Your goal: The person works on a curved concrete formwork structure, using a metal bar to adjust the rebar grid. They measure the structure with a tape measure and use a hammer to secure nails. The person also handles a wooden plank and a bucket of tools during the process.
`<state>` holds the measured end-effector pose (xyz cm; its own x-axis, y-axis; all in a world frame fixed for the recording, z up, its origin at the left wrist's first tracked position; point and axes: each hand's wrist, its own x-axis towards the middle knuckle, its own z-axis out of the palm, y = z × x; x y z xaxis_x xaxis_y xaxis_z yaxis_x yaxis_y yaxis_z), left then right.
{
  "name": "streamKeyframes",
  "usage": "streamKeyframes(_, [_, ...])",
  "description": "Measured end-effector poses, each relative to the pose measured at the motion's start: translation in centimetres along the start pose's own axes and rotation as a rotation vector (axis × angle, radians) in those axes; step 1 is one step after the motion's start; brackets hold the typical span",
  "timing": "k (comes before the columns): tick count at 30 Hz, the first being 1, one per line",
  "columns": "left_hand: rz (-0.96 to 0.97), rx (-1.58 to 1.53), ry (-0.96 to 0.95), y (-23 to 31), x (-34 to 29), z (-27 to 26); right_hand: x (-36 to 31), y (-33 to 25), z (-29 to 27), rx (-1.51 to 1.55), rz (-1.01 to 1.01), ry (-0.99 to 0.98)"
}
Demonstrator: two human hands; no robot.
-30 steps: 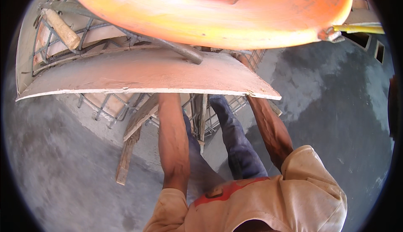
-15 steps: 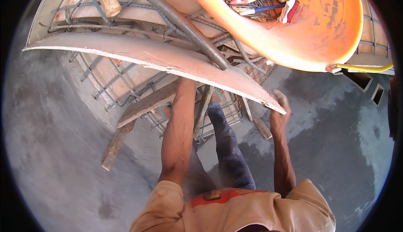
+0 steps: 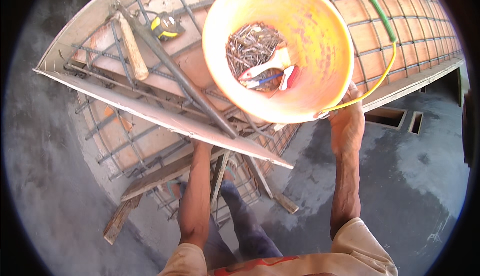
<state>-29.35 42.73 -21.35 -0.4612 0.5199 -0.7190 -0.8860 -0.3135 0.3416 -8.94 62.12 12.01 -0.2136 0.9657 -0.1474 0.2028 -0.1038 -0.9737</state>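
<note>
My right hand point(image 3: 346, 128) grips the outer side of an orange bucket point(image 3: 320, 61), its fingers partly hidden behind the wall beside the yellow handle point(image 3: 382, 78). Inside the bucket lie many nails point(image 3: 250, 43), a paintbrush point(image 3: 270, 67) with a pale handle, and a red-and-blue item point(image 3: 287, 77). My left forearm point(image 3: 195, 186) reaches beneath the edge of a thin board point(image 3: 165, 117); the board covers that hand's fingers. On the work surface left of the bucket are a wooden-handled hammer point(image 3: 132, 51), a dark metal bar point(image 3: 192, 86) and a yellow-black tape measure point(image 3: 166, 26).
A grid of steel rebar point(image 3: 400, 13) covers the orange-brown panels. Below the board, wooden braces point(image 3: 165, 178) stand near my legs. Rectangular openings point(image 3: 385, 117) show in the grey floor point(image 3: 400, 191) at right.
My right hand has left the board's right end and moved up to the bucket. The view has shifted, showing more of the bucket and the tape measure. My left hand stays under the board.
</note>
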Motion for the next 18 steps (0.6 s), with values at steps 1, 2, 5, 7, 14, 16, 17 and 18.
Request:
streamKeyframes(1, [0.013, -0.008, 0.014, 0.2, -0.1, -0.1, 1.0, -0.1, 0.4, -0.068, -0.002, 0.008])
streamKeyframes(2, [0.022, -0.015, 0.034, 0.2, -0.4, 0.0, 1.8, -0.1, 0.8, -0.162, -0.092, 0.103])
streamKeyframes(5, [0.041, -0.045, 0.104, -0.4, -1.3, 0.6, 2.1, -3.8, -0.1, 0.030, -0.243, 0.307])
streamKeyframes(7, [0.062, -0.075, 0.147, 0.1, -1.6, 1.9, 1.2, -6.4, 0.1, 0.018, -0.340, 0.235])
streamKeyframes(14, [0.152, -0.031, 0.182, 1.0, -1.0, 1.3, 2.9, -16.9, 9.1, 0.076, -0.307, -0.144])
streamKeyframes(16, [0.111, -0.004, 0.146, 0.0, -1.4, 2.5, 8.1, -19.4, 9.3, 0.014, -0.385, -0.125])
streamKeyframes(17, [0.166, -0.117, 0.117, 0.1, -1.4, 3.2, 9.8, -20.9, 9.8, 0.072, -0.364, -0.127])
streamKeyframes(18, [0.179, -0.112, 0.084, -1.0, -1.0, 4.1, 11.9, -23.1, 8.6, 0.039, -0.383, -0.166])
